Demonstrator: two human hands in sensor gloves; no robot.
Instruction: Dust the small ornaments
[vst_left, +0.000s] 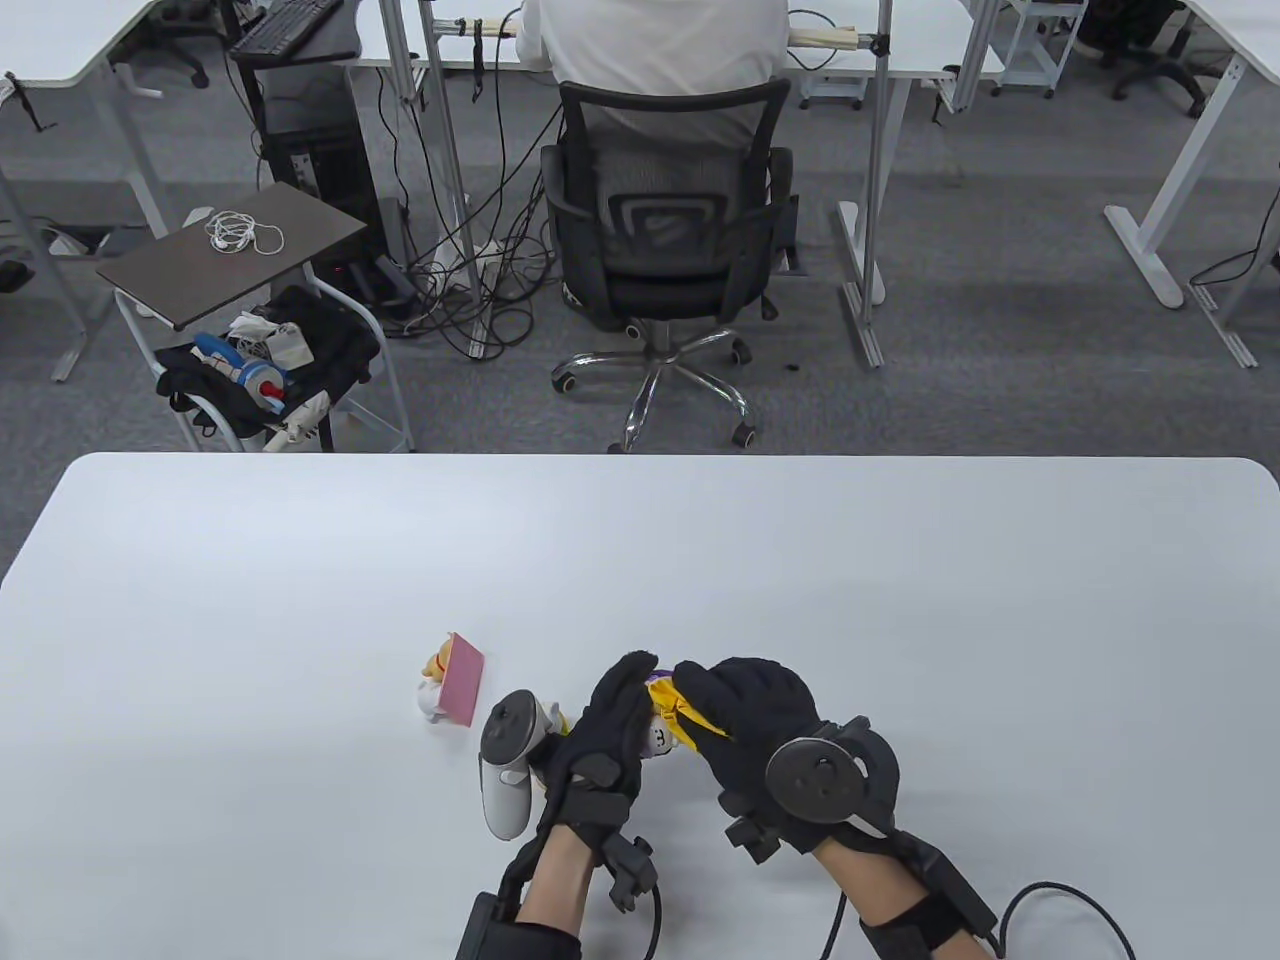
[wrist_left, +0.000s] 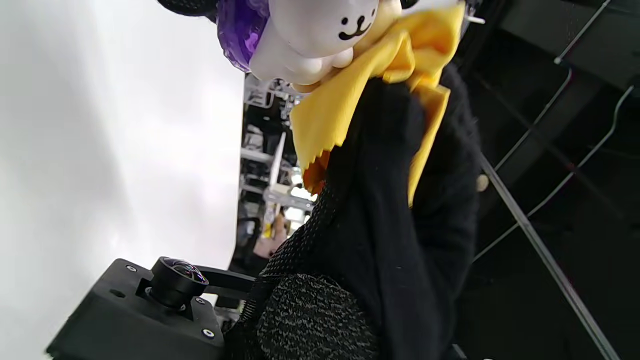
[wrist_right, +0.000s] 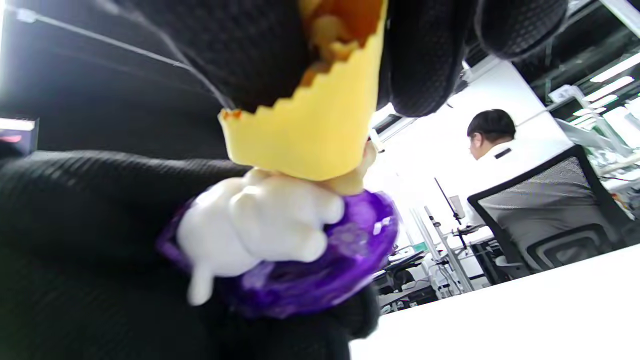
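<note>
My left hand grips a small white figurine with a smiling face and a purple base, held above the table near its front edge. It also shows in the left wrist view and in the right wrist view. My right hand holds a yellow cloth and presses it against the figurine. The cloth also shows in the left wrist view and in the right wrist view. A second small ornament, orange and white with a pink panel, stands on the table to the left.
The white table stretches wide around the hands. Behind its far edge are an office chair with a seated person, a small side table and floor cables.
</note>
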